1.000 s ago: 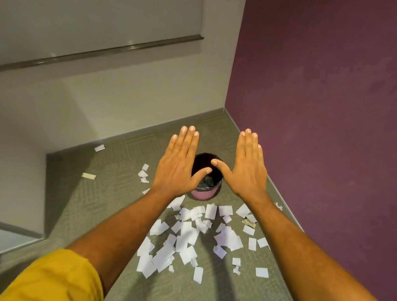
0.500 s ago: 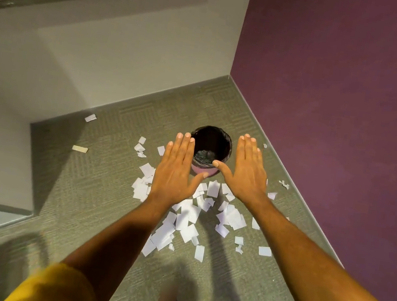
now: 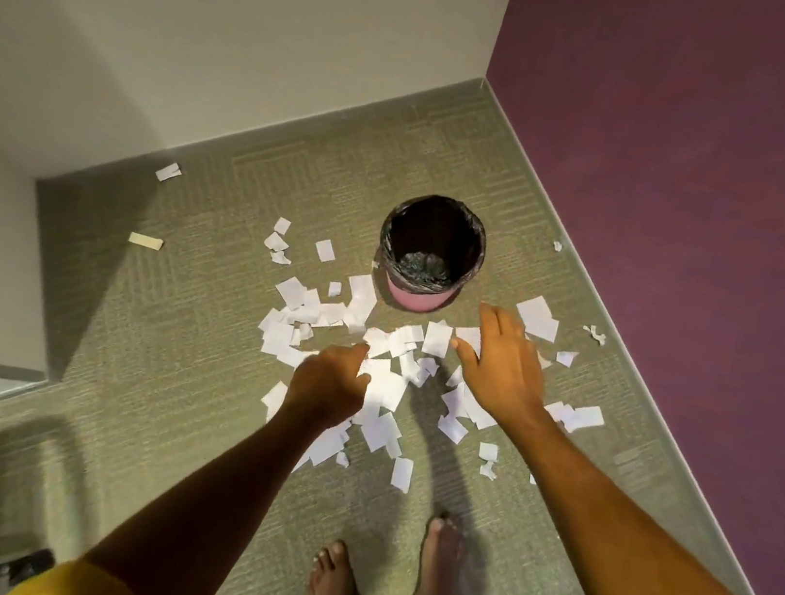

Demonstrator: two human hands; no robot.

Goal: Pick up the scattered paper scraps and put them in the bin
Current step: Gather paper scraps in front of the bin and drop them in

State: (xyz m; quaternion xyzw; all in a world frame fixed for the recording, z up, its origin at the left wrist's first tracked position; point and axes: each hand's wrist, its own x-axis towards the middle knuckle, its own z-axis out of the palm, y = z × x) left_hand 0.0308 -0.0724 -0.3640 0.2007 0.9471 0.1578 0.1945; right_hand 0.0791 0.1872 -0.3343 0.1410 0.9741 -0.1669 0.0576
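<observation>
Small white torn paper scraps (image 3: pixel 376 340) lie scattered flat on the carpet, just before the upright, black-lined pink bin (image 3: pixel 429 257).

Warm indoor light, soft arm shadows falling across the carpet (image 3: pixel 176 367) and paper scraps (image 3: pixel 380 397), motion blur on both hands (image 3: pixel 502 369), wide-angle bending of walls at frame edges, dim left corner

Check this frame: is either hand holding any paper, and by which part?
Nothing is clearly held. The right hand is open above the paper scraps. The left hand is curled over them; whether it grips one cannot be told.
</observation>
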